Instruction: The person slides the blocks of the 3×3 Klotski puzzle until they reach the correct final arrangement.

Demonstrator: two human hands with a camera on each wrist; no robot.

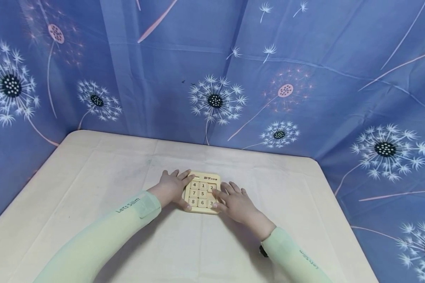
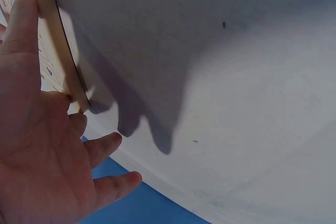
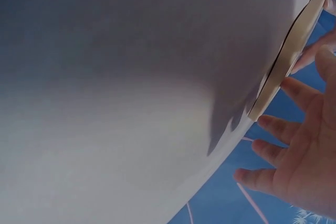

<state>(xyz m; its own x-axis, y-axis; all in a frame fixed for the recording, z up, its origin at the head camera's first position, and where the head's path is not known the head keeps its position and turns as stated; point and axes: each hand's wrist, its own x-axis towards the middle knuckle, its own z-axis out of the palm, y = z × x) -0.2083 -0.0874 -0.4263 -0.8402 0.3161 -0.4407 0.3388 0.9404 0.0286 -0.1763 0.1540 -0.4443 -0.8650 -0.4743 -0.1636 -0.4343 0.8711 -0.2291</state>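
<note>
A pale yellow number slide puzzle (image 1: 202, 211) lies flat on the table, its square tiles reading 4, 1, 2, then 7, 5 and a gap, then 8, 6, 3. The 2 tile (image 1: 211, 187) sits slightly lower than its row. My left hand (image 1: 171, 188) rests at the puzzle's left side, thumb on the near left corner, index finger on the upper left frame, other fingers spread. At the right side, my right hand (image 1: 237, 205) has its index fingertip by the gap under the 2 and its thumb at the 3 tile (image 1: 210, 203). Its other fingers extend past the frame.
The table (image 1: 102, 177) has a pale cloth cover with faint creases. Behind it and at both sides hangs a blue curtain (image 1: 156, 86) with dandelion prints. Light green sleeves (image 1: 102, 232) cover both forearms.
</note>
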